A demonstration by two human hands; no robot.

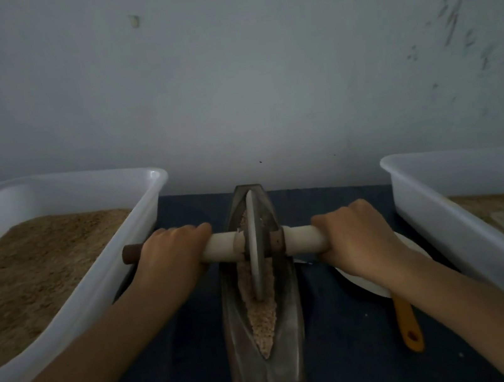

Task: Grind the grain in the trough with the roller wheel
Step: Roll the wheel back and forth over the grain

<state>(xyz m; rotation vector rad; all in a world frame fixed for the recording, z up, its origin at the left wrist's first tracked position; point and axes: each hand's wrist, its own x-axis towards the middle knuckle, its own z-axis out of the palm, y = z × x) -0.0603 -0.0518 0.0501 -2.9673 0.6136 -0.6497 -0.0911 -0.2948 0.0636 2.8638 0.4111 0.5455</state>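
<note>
So here's my setup; the metal trough (265,337) sits lengthwise in front of me on a dark blue cloth (344,341), narrow and boat-shaped, far end pointing at the wall (258,74); the grain (262,321) lies in the groove down the middle, a pale crumbly strip that tapers to a point at my end; the roller wheel (254,246) stands upright on its edge in that groove, roughly in the far half of the trough, its lower rim down in the grain

The handle (223,246) runs crosswise through the wheel, pale on both sides with a dark brown tip sticking out past my left hand (172,256); that hand is wrapped right over the left side of the handle, fingers curled around it, knuckles up; my right hand (355,237) has the same full grip on the right end, fingers curled over the top

Either side of me there's a white plastic tub; the left tub (140,241) is well filled with brownish ground stuff, the right tub (431,228) has a lower layer of the same; under my right wrist there's a white plate (364,285), partly hidden, and an orange handle (409,327) of some utensil poking out toward me from beside it; can't tell what the utensil is
</note>
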